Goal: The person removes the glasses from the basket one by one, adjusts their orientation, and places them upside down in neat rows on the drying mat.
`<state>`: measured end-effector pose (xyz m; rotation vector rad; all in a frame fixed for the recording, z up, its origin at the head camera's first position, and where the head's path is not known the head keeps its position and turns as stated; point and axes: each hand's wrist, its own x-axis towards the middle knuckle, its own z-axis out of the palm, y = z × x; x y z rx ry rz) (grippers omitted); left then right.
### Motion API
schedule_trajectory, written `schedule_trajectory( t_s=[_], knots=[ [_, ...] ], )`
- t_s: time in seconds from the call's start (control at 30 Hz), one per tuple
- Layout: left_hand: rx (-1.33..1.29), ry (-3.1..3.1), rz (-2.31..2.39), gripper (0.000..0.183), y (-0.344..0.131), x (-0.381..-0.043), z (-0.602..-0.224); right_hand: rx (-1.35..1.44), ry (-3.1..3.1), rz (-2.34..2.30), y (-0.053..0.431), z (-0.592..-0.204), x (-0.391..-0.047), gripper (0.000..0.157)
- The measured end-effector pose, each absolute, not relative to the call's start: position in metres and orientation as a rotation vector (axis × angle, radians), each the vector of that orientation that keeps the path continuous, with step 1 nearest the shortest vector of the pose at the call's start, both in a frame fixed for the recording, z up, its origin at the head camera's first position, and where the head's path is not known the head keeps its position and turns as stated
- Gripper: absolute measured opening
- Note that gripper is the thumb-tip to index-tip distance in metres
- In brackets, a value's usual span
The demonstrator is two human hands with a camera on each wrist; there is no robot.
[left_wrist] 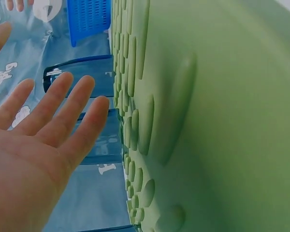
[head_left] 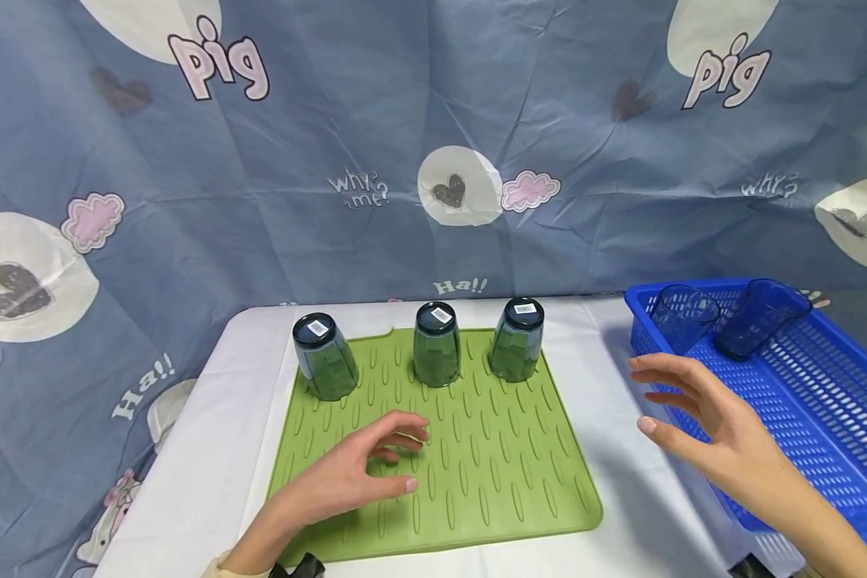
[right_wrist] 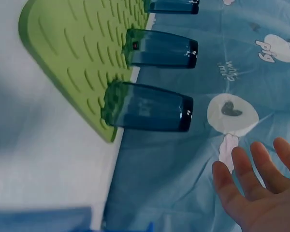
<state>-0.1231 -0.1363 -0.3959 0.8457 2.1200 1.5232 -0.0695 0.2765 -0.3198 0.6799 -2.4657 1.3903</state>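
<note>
Head cam: R hand (head_left: 722, 425), empty, fingers loosely bent, was nearer the 2 blue tumblers (head_left: 755, 325) in the plastic basket (head_left: 820, 421), just above it, upper rt of frame; rightmost's long axis tilted up-rt. L hand (head_left: 354, 474), also empty, hung over green mat (head_left: 491, 498).

The head view is bright — the left wrist's dimmer, its near green mat (left_wrist: 232, 125) blurred.
</note>
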Motion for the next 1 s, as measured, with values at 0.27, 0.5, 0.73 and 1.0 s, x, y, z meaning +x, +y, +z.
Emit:
schedule_trajectory(
  t_s=[0.27,0.5,0.73,1.0],
  knots=[
    [0.850,2.094,1.526,0.055,-0.134,-0.125,-0.395,0.659,-2.514,1.214,0.297,-0.303,-0.072,0.066],
    [0.840,2.096,1.503,0.055,-0.134,-0.124,-0.395,0.480,-2.642,1.054,0.317,-0.288,-0.084,0.065],
    [0.851,2.107,1.485,0.055,-0.132,-0.123,-0.395,0.369,-2.661,0.945,0.339,-0.289,-0.105,0.064],
    [0.850,2.129,1.459,0.056,-0.129,-0.122,-0.395,0.290,-2.703,0.850,0.360,-0.293,-0.128,0.068]
  ],
)
